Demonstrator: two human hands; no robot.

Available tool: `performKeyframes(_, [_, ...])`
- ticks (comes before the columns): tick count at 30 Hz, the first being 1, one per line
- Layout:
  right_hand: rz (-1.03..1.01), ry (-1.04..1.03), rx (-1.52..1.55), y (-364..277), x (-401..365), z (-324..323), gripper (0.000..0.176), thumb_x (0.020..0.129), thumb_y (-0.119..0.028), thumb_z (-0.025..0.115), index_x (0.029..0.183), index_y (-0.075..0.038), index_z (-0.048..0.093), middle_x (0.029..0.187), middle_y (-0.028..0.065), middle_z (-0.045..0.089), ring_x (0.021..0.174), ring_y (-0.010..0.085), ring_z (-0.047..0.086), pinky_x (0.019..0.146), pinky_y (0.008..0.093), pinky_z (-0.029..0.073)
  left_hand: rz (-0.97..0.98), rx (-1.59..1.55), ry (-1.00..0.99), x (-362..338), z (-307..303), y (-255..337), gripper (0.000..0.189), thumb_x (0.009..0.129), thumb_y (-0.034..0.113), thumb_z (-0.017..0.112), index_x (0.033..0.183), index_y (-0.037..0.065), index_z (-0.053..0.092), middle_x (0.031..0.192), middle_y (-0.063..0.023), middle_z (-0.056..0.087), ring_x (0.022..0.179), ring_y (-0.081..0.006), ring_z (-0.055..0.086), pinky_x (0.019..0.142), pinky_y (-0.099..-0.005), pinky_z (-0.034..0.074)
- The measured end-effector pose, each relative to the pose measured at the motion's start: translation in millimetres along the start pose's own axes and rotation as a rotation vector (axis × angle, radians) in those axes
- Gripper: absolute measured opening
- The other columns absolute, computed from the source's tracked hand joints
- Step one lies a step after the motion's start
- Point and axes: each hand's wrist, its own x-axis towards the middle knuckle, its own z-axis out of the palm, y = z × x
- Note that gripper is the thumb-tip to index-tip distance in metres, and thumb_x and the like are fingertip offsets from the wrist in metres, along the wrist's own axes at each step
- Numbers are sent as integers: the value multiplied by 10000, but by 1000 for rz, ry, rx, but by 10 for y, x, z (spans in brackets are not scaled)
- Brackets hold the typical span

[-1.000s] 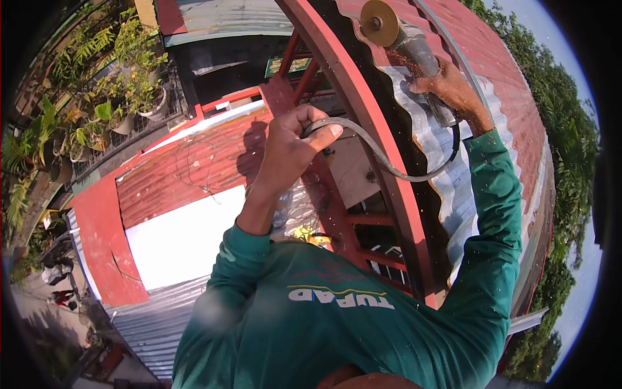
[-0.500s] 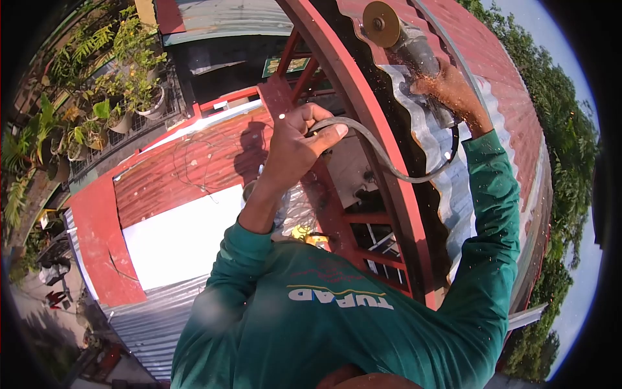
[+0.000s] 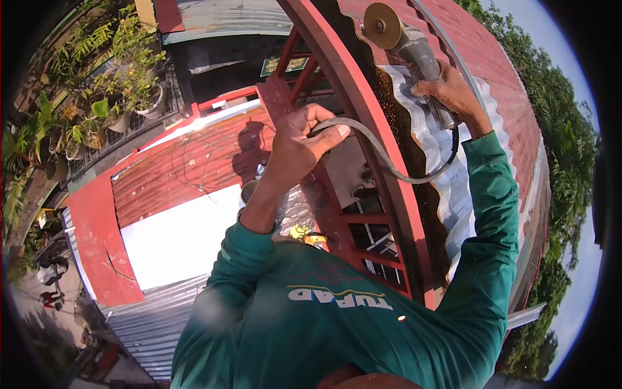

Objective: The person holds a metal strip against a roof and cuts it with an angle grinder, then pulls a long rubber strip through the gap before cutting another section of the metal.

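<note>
My right hand is wrapped round the body of an angle grinder, whose round brownish disc sits over the wavy edge of the corrugated roof sheet. Orange sparks show below the disc along that edge. From the grinder's rear end a grey power cord loops down and across to my left hand. There the cord is pinched between thumb and fingers, held up beside the red beam.
The red beam curves between my arms, with a dark gap beside the roof edge. Lower left lies a red and silver corrugated roof with a white panel. Potted plants stand at far left. A yellow item lies near my body.
Sparks that were scattered over my right hand and sleeve now show mostly below the disc by the roof edge. The grinder and both hands have barely moved.
</note>
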Motion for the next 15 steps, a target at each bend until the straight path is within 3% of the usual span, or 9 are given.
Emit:
performKeyframes(13, [39, 2, -20, -53, 22, 20, 731, 672, -249, 858, 1295, 26, 591, 1088, 130, 697, 963, 255, 658, 927, 367, 499, -13, -1, 8, 0, -3, 51, 174, 924, 147, 763, 929, 4, 663, 720, 56, 590, 647, -2, 471, 562, -215, 340])
performKeyframes(15, [-21, 63, 4, -28, 24, 48, 619, 663, -223, 853, 1176, 53, 642, 1005, 146, 711, 882, 253, 678, 862, 380, 531, -4, -42, -4, 3, 4, 30, 178, 928, 153, 763, 931, 6, 662, 739, 51, 596, 663, -1, 476, 568, -215, 343])
